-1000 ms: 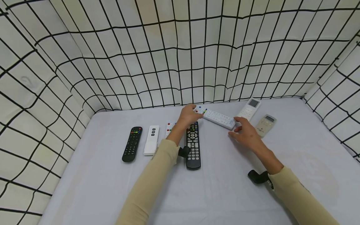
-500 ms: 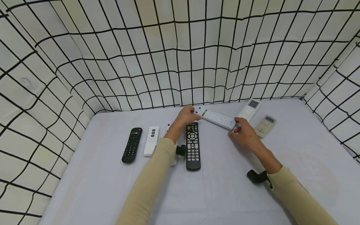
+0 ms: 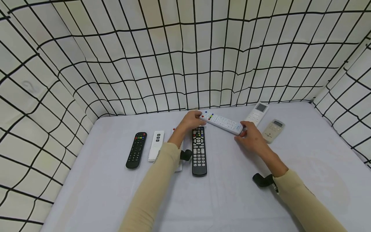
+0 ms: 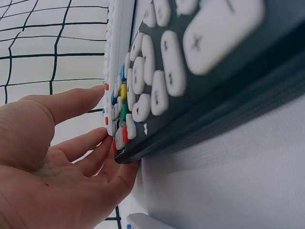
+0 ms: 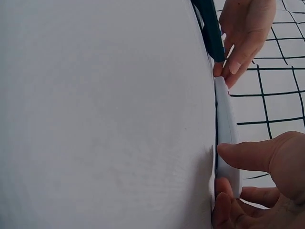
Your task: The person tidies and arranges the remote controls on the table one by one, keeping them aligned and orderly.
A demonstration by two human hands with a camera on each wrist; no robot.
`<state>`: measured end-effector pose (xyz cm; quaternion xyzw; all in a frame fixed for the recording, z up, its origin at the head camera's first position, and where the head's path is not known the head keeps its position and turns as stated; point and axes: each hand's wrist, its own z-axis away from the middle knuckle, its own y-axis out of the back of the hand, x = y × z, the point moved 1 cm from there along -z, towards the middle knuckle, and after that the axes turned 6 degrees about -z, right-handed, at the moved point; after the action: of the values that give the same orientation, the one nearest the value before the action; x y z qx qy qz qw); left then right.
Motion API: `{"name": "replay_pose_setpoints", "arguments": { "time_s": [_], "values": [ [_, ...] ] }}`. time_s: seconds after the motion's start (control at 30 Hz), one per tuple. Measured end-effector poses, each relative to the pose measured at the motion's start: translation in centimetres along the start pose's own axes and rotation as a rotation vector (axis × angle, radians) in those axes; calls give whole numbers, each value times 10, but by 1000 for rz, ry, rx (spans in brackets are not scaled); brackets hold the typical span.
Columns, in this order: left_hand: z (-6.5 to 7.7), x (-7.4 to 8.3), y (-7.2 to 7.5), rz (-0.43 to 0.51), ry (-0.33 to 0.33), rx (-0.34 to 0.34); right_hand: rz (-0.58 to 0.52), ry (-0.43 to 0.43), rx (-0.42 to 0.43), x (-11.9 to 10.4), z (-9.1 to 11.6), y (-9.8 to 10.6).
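A white TV remote control (image 3: 223, 123) with coloured buttons lies slantwise near the back of the table. My left hand (image 3: 190, 120) pinches its left end, thumb on the button face and fingers at the tip, as the left wrist view shows. At the opposite end, my right hand (image 3: 252, 137) grips it between thumb and fingers; in the right wrist view the thumb presses the side of the remote (image 5: 226, 124). Just below my left hand a long black remote (image 3: 199, 154) points towards me; it looms large in the left wrist view.
Left of my forearm lie a slim black remote (image 3: 136, 150) and a white remote (image 3: 156, 146). Another white remote (image 3: 179, 167) is mostly hidden under that forearm. Two air-conditioner remotes, one white (image 3: 258, 112) and one beige (image 3: 273, 130), lie beyond my right hand. Black netting (image 3: 197, 61) encloses the table.
The white TV remote has shifted slightly left with both hands. My left forearm has moved a little left, covering more of the white remote beneath it.
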<state>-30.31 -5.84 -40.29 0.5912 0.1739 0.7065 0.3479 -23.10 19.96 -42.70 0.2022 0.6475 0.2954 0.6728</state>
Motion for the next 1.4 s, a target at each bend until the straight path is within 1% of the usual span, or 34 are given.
{"name": "replay_pose_setpoints", "arguments": {
  "time_s": [0.13,0.27,0.4,0.53,0.77,0.9,1.03,1.2,1.4],
  "values": [
    [-1,1,1,26,-5,13,13,13,16,-2,-4,1],
    [0,1,1,54,-8,43,16,9,34,-2,-4,2],
    [3,-1,2,69,-2,86,-1,-4,22,-3,0,2],
    [6,-3,2,98,-2,114,-34,-16,10,-4,5,1],
    [5,-3,1,151,-24,95,-90,-56,-5,-6,10,-1],
    [3,-2,1,184,-42,75,-135,-47,-9,-10,15,-4],
    [2,-1,1,206,-62,71,-170,-30,-20,-15,22,-6],
    [2,2,-1,193,-89,67,-166,-13,-38,-21,29,-8],
    [3,5,-3,165,-98,61,-139,-6,-35,-26,36,-9]
  ]
}}
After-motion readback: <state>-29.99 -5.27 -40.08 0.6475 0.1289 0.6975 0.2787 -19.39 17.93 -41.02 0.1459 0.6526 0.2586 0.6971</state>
